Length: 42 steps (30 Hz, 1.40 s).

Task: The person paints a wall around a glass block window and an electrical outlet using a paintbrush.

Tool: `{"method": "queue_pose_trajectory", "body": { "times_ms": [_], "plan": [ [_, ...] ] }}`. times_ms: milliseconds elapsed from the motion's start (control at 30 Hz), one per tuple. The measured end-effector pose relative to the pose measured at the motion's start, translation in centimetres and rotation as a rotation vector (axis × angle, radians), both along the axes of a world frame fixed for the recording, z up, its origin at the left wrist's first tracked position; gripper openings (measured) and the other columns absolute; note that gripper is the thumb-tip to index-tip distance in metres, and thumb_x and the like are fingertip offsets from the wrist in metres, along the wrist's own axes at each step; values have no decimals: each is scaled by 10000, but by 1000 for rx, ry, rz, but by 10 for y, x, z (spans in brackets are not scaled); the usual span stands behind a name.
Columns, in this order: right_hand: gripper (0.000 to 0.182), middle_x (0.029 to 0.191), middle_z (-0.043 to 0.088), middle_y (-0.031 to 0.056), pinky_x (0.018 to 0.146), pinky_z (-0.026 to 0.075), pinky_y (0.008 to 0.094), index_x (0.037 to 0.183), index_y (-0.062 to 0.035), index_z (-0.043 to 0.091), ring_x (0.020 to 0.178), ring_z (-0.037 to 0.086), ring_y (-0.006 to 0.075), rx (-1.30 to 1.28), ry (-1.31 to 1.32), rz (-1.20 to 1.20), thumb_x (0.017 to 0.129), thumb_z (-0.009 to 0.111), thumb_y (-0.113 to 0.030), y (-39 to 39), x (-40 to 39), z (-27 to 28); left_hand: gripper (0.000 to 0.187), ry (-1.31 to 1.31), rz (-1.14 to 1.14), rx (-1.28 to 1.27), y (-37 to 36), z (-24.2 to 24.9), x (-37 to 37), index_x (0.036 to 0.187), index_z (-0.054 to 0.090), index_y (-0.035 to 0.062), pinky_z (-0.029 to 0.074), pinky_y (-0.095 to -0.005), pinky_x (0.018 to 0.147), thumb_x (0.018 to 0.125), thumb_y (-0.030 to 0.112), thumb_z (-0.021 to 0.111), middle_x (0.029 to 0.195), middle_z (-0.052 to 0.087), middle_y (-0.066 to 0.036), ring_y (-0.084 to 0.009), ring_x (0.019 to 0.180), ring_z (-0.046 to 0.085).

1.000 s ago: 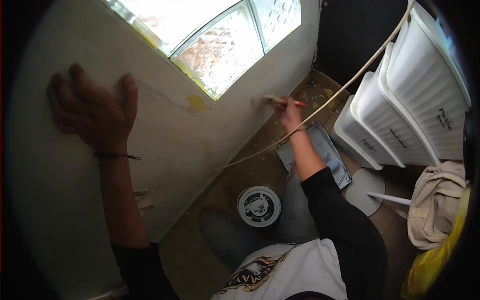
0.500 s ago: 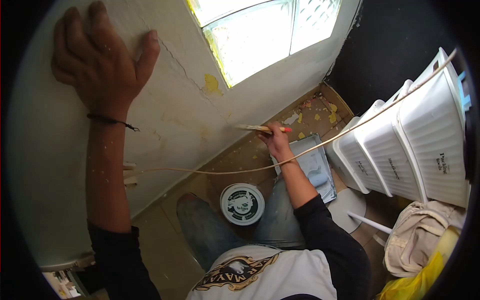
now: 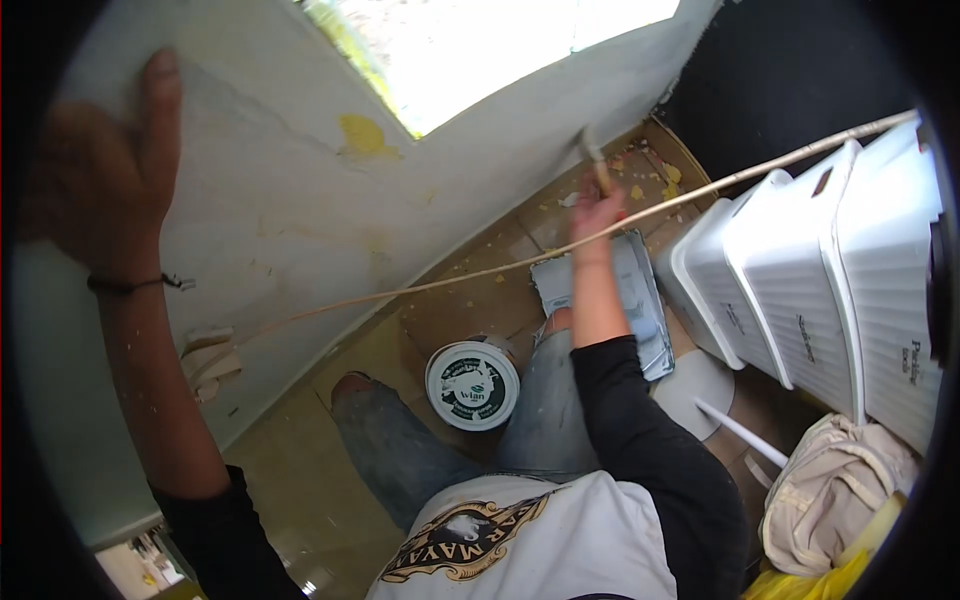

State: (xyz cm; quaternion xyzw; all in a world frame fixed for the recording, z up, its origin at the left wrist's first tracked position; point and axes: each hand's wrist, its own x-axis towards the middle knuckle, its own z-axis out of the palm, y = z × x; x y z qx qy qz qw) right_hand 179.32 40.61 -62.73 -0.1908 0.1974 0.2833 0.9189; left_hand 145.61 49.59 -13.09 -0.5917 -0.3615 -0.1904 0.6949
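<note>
My left hand lies flat against the pale wall, thumb apart, its other fingers dim and blurred at the view's edge. My right hand is closed around the handle of a paintbrush. The brush points up to the low part of the wall beneath the window; blur hides whether its bristles touch. A paint tray with greyish-white paint rests on the floor below my right forearm. Between my knees stands a white bucket with a green-and-white printed lid.
A cable runs from the wall socket across the view, above the tray. White storage drawers stand at right, near a beige bag. Yellow flakes litter the tiled floor in the corner. A bright window is above.
My right hand has moved right and farther away along the wall's base, and the brush has swung from pointing left to pointing up. The view has shifted, with my left hand nearer the left edge.
</note>
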Motion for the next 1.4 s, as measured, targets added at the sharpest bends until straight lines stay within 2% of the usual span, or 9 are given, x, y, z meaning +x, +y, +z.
{"method": "queue_pose_trajectory", "body": {
  "times_ms": [100, 333, 567, 700, 933, 1067, 1200, 1333, 1400],
  "plan": [
    [231, 994, 618, 196, 848, 598, 378, 991, 33, 517, 917, 648, 305, 70, 153, 114, 925, 456, -180, -12, -92, -10, 759, 88, -352, 27, -4, 11, 8, 1110, 563, -12, 501, -473, 645, 805, 681, 608, 866, 639, -125, -348, 667, 621],
    [251, 1047, 557, 197, 755, 596, 410, 1047, -20, 466, 893, 627, 342, -209, 146, 551, 891, 525, -208, -42, -149, -42, 827, 148, -277, 170, -14, 12, 17, 1212, 499, -14, 449, -513, 770, 800, 697, 586, 1073, 584, -159, -378, 924, 589],
    [234, 1055, 525, 178, 820, 594, 418, 1050, 13, 463, 946, 604, 331, -99, 35, 14, 900, 545, -147, -2, 20, -65, 795, 41, -318, 42, -9, 8, 12, 1277, 492, 75, 398, -512, 841, 801, 706, 571, 1183, 496, -169, -361, 1074, 503],
    [256, 1132, 488, 167, 872, 582, 398, 1059, 19, 469, 989, 602, 320, -5, 52, -85, 906, 516, -181, -7, -11, -22, 762, 41, -305, -1, -12, 9, 17, 1266, 506, 72, 392, -505, 890, 823, 688, 563, 1206, 495, -178, -349, 1130, 491],
    [273, 1139, 555, 174, 928, 515, 491, 1122, -39, 513, 1104, 556, 329, -105, 462, 230, 908, 525, -207, -23, -150, -85, 739, 139, -451, 58, -17, 10, 26, 1261, 511, 40, 397, -504, 928, 859, 659, 546, 1251, 493, -189, -363, 1173, 477],
    [209, 1133, 557, 173, 896, 516, 439, 1067, -51, 552, 1093, 562, 278, -200, 204, 291, 898, 558, -175, -23, -105, -97, 724, 147, -462, 59, -16, 12, 27, 1264, 510, 39, 396, -503, 934, 867, 643, 552, 1250, 505, -183, -366, 1184, 475],
    [250, 1037, 616, 167, 885, 512, 396, 1052, -32, 568, 1021, 602, 266, -1178, -988, 319, 840, 690, -78, -34, -30, -63, 719, 172, -488, 30, -12, 12, 21, 1269, 507, 35, 394, -505, 934, 865, 627, 574, 1242, 523, -164, -363, 1185, 478],
    [211, 1013, 640, 155, 878, 509, 388, 1036, -23, 578, 968, 627, 262, -524, -561, -25, 856, 674, -74, -14, -18, -76, 722, 161, -459, 55, -13, 13, 23, 1258, 514, 22, 406, -497, 923, 856, 615, 600, 1233, 535, -138, -358, 1171, 491],
    [194, 1054, 634, 145, 863, 522, 363, 1021, -7, 592, 958, 636, 248, -56, -94, 111, 849, 664, -58, -29, -47, -36, 721, 166, -486, 50, -13, 14, 22, 1252, 518, 18, 410, -493, 920, 854, 613, 603, 1228, 539, -131, -357, 1165, 495]
  ]
}}
